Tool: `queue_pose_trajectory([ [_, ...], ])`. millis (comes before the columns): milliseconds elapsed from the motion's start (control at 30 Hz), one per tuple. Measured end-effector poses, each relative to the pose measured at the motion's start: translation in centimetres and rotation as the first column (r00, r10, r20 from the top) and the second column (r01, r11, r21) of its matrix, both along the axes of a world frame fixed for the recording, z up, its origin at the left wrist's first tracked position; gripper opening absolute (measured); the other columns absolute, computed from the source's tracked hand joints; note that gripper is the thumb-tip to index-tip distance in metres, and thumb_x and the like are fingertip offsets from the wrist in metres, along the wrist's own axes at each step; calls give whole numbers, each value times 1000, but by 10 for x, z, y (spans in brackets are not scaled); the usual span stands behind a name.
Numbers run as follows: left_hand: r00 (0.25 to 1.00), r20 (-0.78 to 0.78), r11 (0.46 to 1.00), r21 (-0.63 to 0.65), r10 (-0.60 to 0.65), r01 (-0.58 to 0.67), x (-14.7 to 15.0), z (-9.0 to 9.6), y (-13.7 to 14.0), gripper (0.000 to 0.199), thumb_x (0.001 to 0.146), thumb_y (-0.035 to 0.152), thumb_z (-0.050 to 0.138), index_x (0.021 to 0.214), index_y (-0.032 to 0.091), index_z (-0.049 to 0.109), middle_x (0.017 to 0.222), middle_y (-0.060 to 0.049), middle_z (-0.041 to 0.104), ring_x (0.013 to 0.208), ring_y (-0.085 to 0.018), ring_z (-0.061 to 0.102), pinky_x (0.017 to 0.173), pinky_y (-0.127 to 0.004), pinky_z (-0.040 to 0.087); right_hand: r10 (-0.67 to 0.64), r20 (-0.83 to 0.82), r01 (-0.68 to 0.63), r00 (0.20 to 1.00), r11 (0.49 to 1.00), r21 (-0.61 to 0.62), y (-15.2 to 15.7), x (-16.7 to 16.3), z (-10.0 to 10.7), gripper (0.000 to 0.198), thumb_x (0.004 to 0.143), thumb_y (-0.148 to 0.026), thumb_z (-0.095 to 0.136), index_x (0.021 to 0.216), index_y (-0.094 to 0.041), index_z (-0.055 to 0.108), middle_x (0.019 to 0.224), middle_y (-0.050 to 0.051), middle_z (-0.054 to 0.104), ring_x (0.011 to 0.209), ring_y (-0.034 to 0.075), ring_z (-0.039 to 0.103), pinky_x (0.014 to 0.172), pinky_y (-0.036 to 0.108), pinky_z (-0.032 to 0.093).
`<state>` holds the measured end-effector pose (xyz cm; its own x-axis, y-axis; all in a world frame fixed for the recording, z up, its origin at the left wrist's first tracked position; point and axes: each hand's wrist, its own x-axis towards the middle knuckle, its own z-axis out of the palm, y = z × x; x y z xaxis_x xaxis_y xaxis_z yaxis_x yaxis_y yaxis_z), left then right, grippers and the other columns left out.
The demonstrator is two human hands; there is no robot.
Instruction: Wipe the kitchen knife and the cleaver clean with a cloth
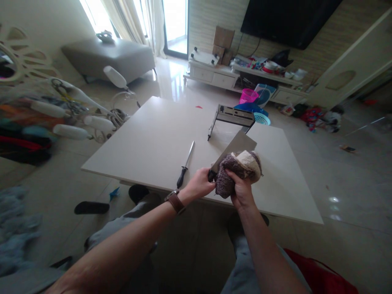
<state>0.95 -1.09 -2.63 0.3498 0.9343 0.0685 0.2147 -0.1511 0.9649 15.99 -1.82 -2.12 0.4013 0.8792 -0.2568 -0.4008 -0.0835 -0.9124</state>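
My left hand (200, 183) is closed round the black handle of a cleaver (240, 143), whose broad blade points up and to the right over the white table (147, 139). In my right hand (242, 191) is a bunched brown and cream towel (234, 173), pressed against the lower part of the blade and covering some of it. A sharpening steel (185, 166) with a black handle lies on the table left of my hands. Beyond the blade stands a metal sharpener frame (234, 116) on legs; its exact kind I cannot tell.
A small red piece (199, 107) lies near the table's far edge. Behind the table are a pink basket (248, 96) and a light-blue basket (261, 119). A chandelier-like fitting with white shades (114, 76) is at the left. A low cabinet (214, 76) runs along the wall.
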Motion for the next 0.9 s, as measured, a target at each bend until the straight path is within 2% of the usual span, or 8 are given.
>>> queue_pose_trajectory([
  [167,1000,-15,1000,4,-4,4,-1,-3,1,10,76,17,65,82,11,71,76,-4,73,71,-14,60,64,-24,43,-16,-5,16,1000,1000,-5,0,-1,1,55,49,-26,96,100,-19,77,106,6,82,101,27,76,95,45,65],
  [500,998,-64,1000,-12,8,-9,0,-1,1,12,74,13,64,82,10,72,79,-5,76,73,-15,62,64,-23,43,-6,-12,7,1000,1000,15,1,0,-4,66,51,-25,96,113,-18,73,112,6,80,106,26,75,97,45,63],
  [733,997,-78,1000,-23,9,-11,1,-4,3,15,72,13,64,85,9,73,81,-6,76,73,-15,62,66,-24,44,-2,-20,2,1000,1000,2,0,-1,-2,67,50,-26,96,113,-17,74,113,7,81,107,27,75,98,44,63],
  [900,997,-70,1000,-15,16,-17,1,-4,2,9,73,13,65,80,10,70,77,-5,75,70,-14,60,63,-23,42,-24,-49,24,999,1000,-4,0,-2,-1,68,49,-24,97,112,-16,74,110,7,82,103,27,77,95,45,64],
])
